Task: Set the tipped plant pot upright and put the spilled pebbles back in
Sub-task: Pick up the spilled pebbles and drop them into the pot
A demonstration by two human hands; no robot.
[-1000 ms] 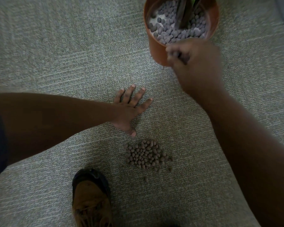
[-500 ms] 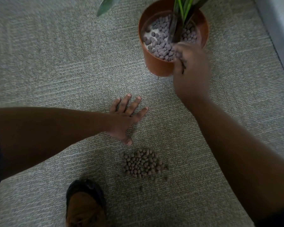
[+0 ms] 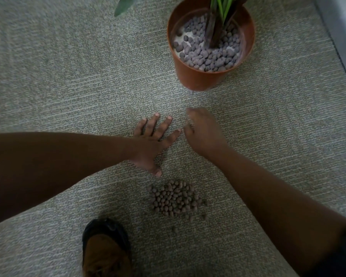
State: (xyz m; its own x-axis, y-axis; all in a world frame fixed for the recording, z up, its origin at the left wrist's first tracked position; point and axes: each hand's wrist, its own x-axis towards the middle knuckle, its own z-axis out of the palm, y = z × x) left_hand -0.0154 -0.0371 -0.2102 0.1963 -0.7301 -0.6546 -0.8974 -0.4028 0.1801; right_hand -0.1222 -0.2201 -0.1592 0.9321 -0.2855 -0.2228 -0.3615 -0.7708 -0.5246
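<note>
The orange plant pot (image 3: 198, 79) stands upright on the carpet at the top, with grey-brown pebbles (image 3: 206, 54) inside around the green plant's stem (image 3: 216, 31). A heap of spilled pebbles (image 3: 174, 198) lies on the carpet below my hands. My left hand (image 3: 152, 140) rests flat on the carpet with fingers spread, just above the heap. My right hand (image 3: 204, 130) hovers beside it, between pot and heap, fingers loosely curled downward; I see nothing in it.
A brown shoe with a black toe (image 3: 106, 248) stands at the bottom, left of the heap. A grey wall base (image 3: 340, 35) runs along the right edge. A green leaf (image 3: 124, 5) hangs at the top.
My right hand has left the pot's rim and come down toward me, now beside my left hand. My left hand stays flat on the carpet.
</note>
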